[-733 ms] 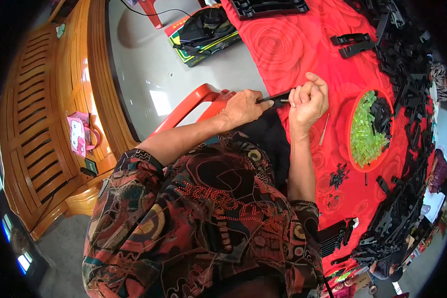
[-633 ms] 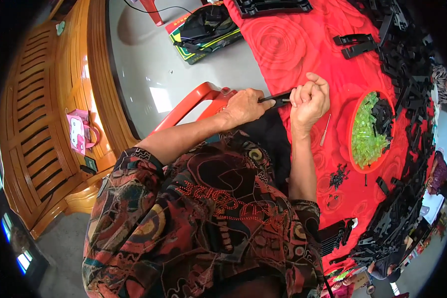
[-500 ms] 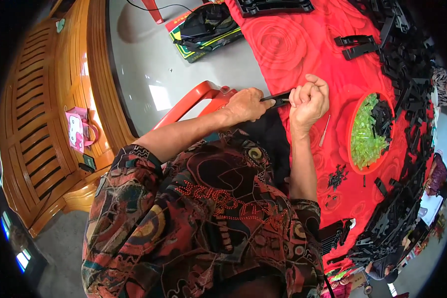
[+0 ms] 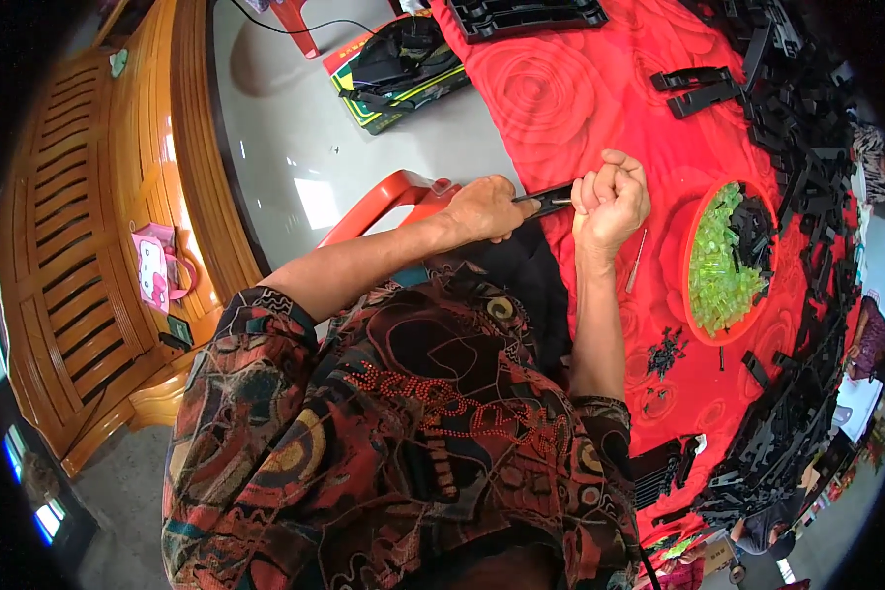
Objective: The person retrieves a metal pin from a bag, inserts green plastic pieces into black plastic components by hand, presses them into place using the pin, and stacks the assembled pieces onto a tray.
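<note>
Near the edge of the red cloth, my left hand (image 4: 486, 208) is closed on one end of a long, narrow black plastic part (image 4: 548, 201), its thumb lying along it. My right hand (image 4: 610, 204) is curled into a loose fist at the other end. A short bit of thin, shiny metal shows between its fingers and the part; the rest is hidden in the fist. Right of that wrist, a thin metal tool with a pale handle (image 4: 636, 261) lies on the cloth. Farther right, an orange-red bowl (image 4: 687, 285) contains yellow-green translucent pieces (image 4: 720, 265) and black pieces (image 4: 753, 234).
Heaps of black plastic parts (image 4: 772, 433) cover the table's right side. Small black pieces (image 4: 667, 352) lie in a cluster on the red cloth (image 4: 541, 93). A red plastic stool (image 4: 388, 194), a box with a black bag on it (image 4: 398, 74) and a wooden bench (image 4: 79, 265) stand left.
The whole view has shifted slightly. Both hands keep nearly the same pose at the black plastic part, and nothing has been let go.
</note>
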Tool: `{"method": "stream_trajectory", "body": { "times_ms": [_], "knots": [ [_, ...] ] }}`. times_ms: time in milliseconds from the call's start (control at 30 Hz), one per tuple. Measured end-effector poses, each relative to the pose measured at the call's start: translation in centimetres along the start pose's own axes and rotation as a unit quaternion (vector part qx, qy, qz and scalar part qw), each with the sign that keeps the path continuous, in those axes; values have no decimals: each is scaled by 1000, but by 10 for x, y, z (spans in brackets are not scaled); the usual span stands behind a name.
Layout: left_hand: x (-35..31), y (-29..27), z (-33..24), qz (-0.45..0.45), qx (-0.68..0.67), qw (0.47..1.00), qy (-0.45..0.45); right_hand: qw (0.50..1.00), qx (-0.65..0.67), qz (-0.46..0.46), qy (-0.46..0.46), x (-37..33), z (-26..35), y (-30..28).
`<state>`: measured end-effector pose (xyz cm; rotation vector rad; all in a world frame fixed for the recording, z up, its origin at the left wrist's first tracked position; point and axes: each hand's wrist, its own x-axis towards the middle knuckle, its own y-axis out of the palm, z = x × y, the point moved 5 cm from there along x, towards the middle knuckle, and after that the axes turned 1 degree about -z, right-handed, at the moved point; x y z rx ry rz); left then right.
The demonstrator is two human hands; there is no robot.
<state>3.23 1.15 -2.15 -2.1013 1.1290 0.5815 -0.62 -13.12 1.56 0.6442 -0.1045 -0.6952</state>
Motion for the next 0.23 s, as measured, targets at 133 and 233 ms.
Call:
{"method": "stream_trajectory", "body": {
  "times_ms": [133,233],
  "knots": [
    [2,0,-1,2,5,1000,8,1000,-10,-6,-7,-1,-2,0],
    [4,1,1,0,6,1000,-5,999,-38,-10,-7,-1,-5,-3]
  ]
}}
